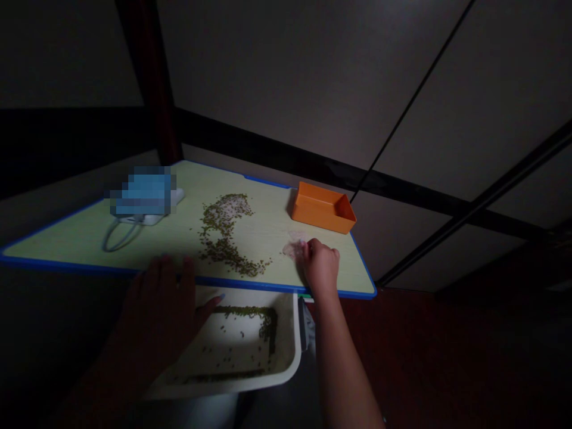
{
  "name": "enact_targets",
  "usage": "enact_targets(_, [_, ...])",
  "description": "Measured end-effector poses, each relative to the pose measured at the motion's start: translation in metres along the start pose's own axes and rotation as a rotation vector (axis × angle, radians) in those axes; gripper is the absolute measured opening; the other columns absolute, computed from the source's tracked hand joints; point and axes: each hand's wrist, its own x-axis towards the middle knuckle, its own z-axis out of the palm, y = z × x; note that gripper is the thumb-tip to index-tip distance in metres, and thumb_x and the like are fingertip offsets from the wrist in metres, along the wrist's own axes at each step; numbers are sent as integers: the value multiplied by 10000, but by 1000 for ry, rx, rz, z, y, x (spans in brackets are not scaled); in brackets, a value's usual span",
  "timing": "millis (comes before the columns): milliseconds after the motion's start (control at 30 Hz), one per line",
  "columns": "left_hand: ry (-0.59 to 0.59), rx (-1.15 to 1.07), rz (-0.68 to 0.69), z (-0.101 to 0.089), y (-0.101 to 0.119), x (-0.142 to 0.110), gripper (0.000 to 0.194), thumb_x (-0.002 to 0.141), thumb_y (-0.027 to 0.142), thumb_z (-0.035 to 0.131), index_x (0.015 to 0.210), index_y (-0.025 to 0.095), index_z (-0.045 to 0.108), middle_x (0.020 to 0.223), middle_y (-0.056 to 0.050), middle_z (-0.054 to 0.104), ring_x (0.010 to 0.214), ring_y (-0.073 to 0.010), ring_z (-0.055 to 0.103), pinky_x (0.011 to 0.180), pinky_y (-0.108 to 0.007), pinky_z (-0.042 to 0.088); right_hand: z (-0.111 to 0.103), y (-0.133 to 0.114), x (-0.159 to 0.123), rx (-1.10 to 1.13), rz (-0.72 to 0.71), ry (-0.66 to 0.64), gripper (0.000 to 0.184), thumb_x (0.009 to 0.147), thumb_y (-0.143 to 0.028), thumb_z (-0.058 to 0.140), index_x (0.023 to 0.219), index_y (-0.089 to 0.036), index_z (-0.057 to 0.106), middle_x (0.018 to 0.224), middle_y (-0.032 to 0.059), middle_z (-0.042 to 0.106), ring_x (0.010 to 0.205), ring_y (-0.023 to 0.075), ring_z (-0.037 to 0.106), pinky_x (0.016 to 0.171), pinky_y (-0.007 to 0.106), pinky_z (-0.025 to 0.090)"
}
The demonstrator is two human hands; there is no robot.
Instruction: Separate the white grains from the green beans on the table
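Observation:
Small green grains mixed with pale pinkish ones lie in a curved spread across the pale tabletop. My right hand rests at the right part of the table with its fingers pinched together. Beside its fingertips is a small thin patch of pinkish grains; whatever the fingers hold is hidden. At the front edge my left hand is spread in shadow, thumb out over a white bin. Below the edge, that bin holds scattered green grains gathered along its sides.
An orange open box stands at the table's back right. At the left is a blurred-out blue-screened device with a grey cable loop. The table has a blue rim, and dark cabinet panels rise behind it.

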Motion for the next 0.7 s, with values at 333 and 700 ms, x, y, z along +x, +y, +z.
enact_targets(333, [19,73,7,4,-1,-2,823,866,634,326,1385,2,420,1342,-327,573,1288,-448,540,1034,-531,460,7,19,-3,545,-114,-51,332,989,-364,509,734,-200,644,674,7,678,614,144,562,620,242,354])
enact_targets(700, [27,-43,-14,4,0,-2,813,867,601,340,1373,-25,450,1362,-369,533,1324,-482,507,1048,-574,449,-4,6,-4,131,-89,-66,299,1004,-315,517,784,-197,682,710,45,726,648,167,592,666,277,291])
